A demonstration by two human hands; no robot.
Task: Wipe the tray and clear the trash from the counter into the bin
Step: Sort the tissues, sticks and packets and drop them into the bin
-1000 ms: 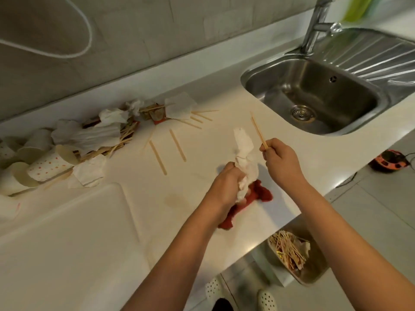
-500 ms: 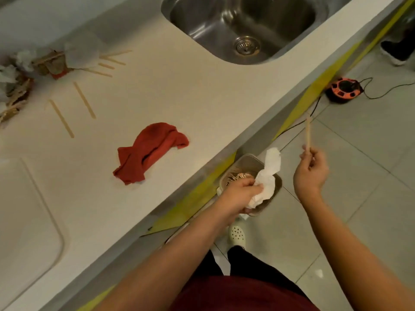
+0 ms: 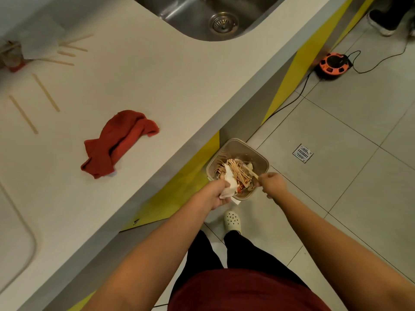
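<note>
From the head camera, the person is standing at the counter (image 3: pixel 170 90) edge and reaching both hands down over the bin (image 3: pixel 238 168), which is sitting on the floor tiles just beside the cabinet front. The left hand (image 3: pixel 216 194) is gripping a crumpled white napkin (image 3: pixel 228 187), fingers curled round it, the paper hanging over the bin's near rim. The right hand (image 3: pixel 271 184) is pinching one wooden stick (image 3: pixel 252 172) at its lower end, and the stick is angling over the pile of sticks and scraps already filling the bin. Neither piece is lying free in the bin yet — both are sitting directly above the opening.

The clearing is looking only partly done. Two loose stirrer sticks (image 3: pixel 46 93) are lying on the counter, well apart from the hands, and farther left a heap of paper and sticks (image 3: pixel 42 46) is waiting near the frame edge. The red cloth (image 3: pixel 119 142) is lying bunched on the counter, near the front edge. The white tray (image 3: pixel 15 241) is showing at the lower left — whether it is wiped clean I cannot tell. The sink (image 3: pixel 215 19) is sitting at the top.
</note>
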